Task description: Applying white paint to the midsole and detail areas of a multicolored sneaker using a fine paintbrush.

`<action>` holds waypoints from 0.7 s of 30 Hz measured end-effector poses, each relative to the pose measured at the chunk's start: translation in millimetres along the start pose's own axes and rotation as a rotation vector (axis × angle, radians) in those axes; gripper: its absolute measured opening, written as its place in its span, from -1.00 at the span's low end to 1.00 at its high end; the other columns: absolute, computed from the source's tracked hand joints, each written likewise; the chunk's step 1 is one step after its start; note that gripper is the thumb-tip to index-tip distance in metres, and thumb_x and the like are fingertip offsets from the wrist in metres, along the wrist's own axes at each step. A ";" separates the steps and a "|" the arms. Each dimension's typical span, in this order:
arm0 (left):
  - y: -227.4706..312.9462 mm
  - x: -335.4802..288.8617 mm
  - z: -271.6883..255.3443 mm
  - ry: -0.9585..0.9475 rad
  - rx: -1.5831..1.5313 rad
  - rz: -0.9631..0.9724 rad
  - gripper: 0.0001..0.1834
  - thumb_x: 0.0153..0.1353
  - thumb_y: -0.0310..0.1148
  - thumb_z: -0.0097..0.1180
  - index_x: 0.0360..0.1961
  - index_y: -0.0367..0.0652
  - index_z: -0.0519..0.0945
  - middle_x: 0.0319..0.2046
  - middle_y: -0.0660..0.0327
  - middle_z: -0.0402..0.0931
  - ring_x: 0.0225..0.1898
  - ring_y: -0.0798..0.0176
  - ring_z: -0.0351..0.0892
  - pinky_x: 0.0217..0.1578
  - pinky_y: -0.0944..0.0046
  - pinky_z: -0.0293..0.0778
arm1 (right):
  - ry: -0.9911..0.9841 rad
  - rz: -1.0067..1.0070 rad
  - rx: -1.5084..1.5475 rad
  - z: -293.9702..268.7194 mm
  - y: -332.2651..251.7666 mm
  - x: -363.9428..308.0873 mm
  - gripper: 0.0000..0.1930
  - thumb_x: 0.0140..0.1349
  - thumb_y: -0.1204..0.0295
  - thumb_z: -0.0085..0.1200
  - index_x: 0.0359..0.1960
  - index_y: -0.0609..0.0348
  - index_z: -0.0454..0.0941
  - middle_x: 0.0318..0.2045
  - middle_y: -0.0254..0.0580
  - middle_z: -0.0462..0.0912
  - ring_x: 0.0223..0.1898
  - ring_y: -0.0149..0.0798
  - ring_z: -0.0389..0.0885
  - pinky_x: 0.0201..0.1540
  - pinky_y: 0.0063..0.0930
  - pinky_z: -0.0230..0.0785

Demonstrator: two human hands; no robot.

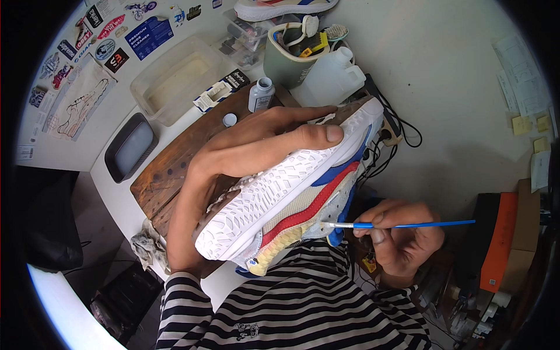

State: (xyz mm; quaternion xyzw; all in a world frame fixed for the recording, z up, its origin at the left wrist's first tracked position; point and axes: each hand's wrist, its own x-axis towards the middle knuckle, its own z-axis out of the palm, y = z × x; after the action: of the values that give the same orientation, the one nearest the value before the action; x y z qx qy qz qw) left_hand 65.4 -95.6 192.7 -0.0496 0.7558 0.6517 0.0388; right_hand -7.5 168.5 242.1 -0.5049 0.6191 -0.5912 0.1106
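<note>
A sneaker [303, 201] with a white textured sole, cream mesh, a red stripe and blue trim is tipped on its side above the table. My left hand [256, 146] is closed around its sole, thumb across the tread and the other fingers partly hidden behind it. In my right hand [402, 236] a thin blue paintbrush [431, 224] is pinched between thumb and fingers. Its pale bristle tip touches the shoe's side, just below the red stripe. Beyond my left hand, a small open bottle [261, 94] stands near a white cap [230, 120].
A wooden board [157, 181] lies on the white table. Around its far side are a clear plastic tub [175, 79], a dark-rimmed tray [131, 147], a small box [221, 90], a green bucket of brushes [291, 61] and a translucent jug [331, 76]. Black cables [402, 122] run at the right.
</note>
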 end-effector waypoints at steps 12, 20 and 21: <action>1.0 -1.6 0.5 0.032 0.039 -0.011 0.23 0.12 0.64 -0.05 0.43 -0.31 0.46 0.13 -0.32 0.62 0.17 -0.26 0.63 0.15 -0.05 0.53 | -0.162 -0.153 -0.105 4.7 -7.1 6.7 -0.82 0.16 0.66 0.27 -0.22 0.40 0.57 -0.48 0.03 0.75 -0.46 -0.24 0.81 -0.43 -0.47 0.69; 1.2 -1.7 0.4 0.047 0.048 -0.027 0.24 0.08 0.65 -0.03 0.42 -0.32 0.47 0.09 -0.30 0.65 0.15 -0.24 0.65 0.12 -0.04 0.55 | -0.234 -0.174 -0.174 3.0 -14.8 12.7 -0.82 0.15 0.66 0.28 -0.22 0.36 0.56 -0.47 0.01 0.74 -0.48 -0.22 0.81 -0.45 -0.45 0.70; 0.9 -3.1 0.2 0.042 0.028 -0.026 0.24 0.09 0.64 -0.02 0.41 -0.32 0.48 0.08 -0.30 0.66 0.15 -0.23 0.65 0.12 -0.03 0.55 | -0.235 -0.174 -0.173 4.0 -13.6 11.2 -0.82 0.15 0.66 0.28 -0.22 0.36 0.56 -0.47 0.01 0.74 -0.48 -0.22 0.81 -0.45 -0.45 0.70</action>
State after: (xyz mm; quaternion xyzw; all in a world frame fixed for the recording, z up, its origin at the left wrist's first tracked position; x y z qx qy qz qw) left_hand 68.4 -95.2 193.9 -0.0725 0.7648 0.6394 0.0320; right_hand -3.1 160.4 257.6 -0.6298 0.6045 -0.4799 0.0867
